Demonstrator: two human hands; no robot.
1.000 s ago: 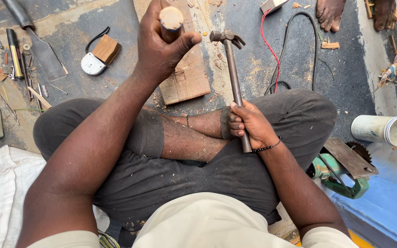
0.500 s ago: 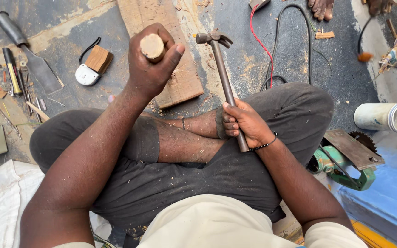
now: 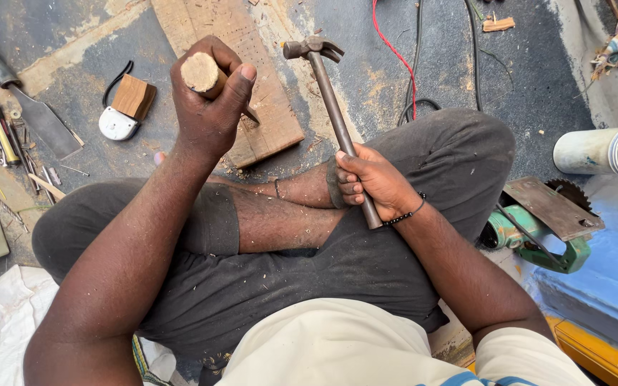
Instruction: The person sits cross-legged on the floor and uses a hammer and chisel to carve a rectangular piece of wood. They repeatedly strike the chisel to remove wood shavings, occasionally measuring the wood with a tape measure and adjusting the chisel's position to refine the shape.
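Looking down, I take the plank (image 3: 252,86) on the floor as my landmark. My left hand (image 3: 205,107) is wrapped tight round a wooden-handled tool, its round butt (image 3: 202,73) poking up out of the fist; the shaft runs down toward the plank's near end, but the tip is hidden, so I cannot tell whether it touches. My right hand (image 3: 370,182) is closed on the lower part of a hammer (image 3: 337,121), which stands tilted, its claw head just beside the plank's right edge. I judge the hammer top-heavy and stiff, the smooth metal shank apt to slip, so a hold low on the shank suits a swing. The handle looks light, hard and dry, best held below the butt so the end stays bare. Left of the plank lie a small wood block (image 3: 135,96) and a chisel (image 3: 33,107); well right of it, a white tub (image 3: 602,151).
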